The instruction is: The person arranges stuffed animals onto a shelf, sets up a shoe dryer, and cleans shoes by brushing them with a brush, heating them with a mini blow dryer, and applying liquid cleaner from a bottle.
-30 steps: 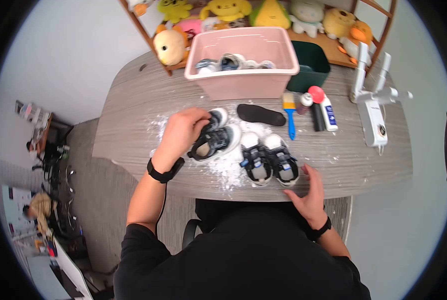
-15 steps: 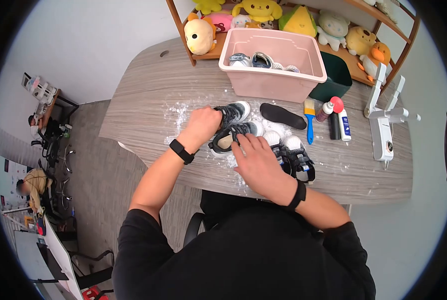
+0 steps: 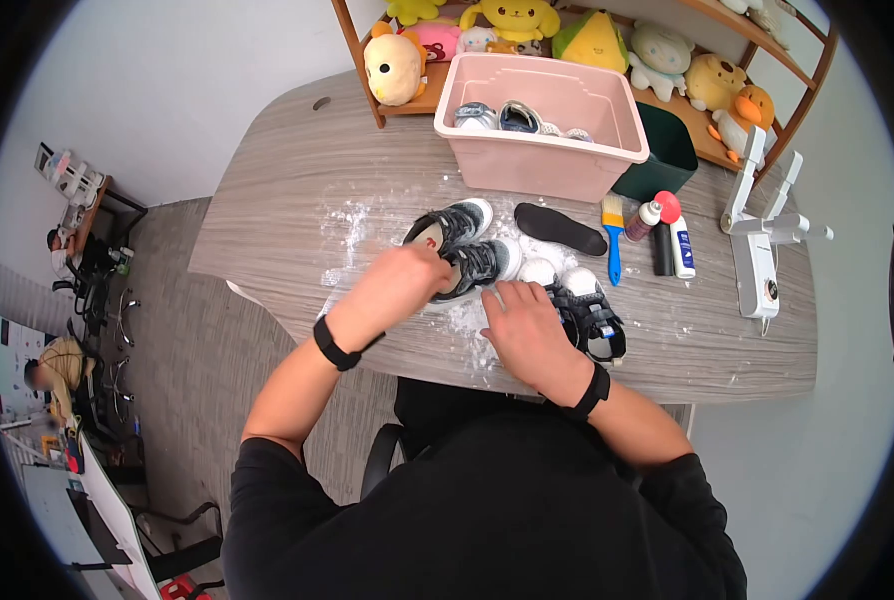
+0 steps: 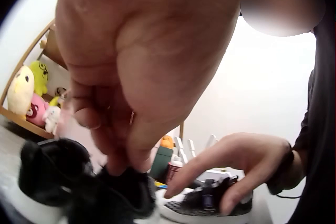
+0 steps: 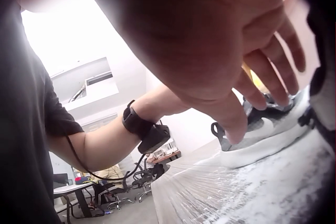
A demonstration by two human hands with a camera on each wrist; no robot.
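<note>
Two dark shoes with white toes lie side by side: the farther shoe point(image 3: 462, 222) and the nearer shoe point(image 3: 480, 263). My left hand point(image 3: 392, 288) covers the nearer one's heel; in the left wrist view the thumb and fingers of the left hand point(image 4: 142, 61) come together at the shoe's opening point(image 4: 128, 190). My right hand point(image 3: 535, 335), fingers spread and slightly bent, is between this pair and a second pair, partly hiding the strapped shoe point(image 3: 599, 318). In the right wrist view, the right hand's fingers point(image 5: 265, 64) are extended beside a shoe point(image 5: 262, 140); contact is unclear.
White powder point(image 3: 349, 222) marks the table point(image 3: 287, 180). A black insole point(image 3: 559, 229), brush point(image 3: 614, 240), bottles point(image 3: 681, 248) and white stand point(image 3: 757, 270) lie beyond. Behind are a pink bin point(image 3: 537, 165) holding shoes, a green bin point(image 3: 667, 150) and shelved plush toys point(image 3: 395, 70).
My right hand has come left from beside the strapped pair to between the pairs. My left hand has let go of the farther shoe and moved to the nearer one's heel.
</note>
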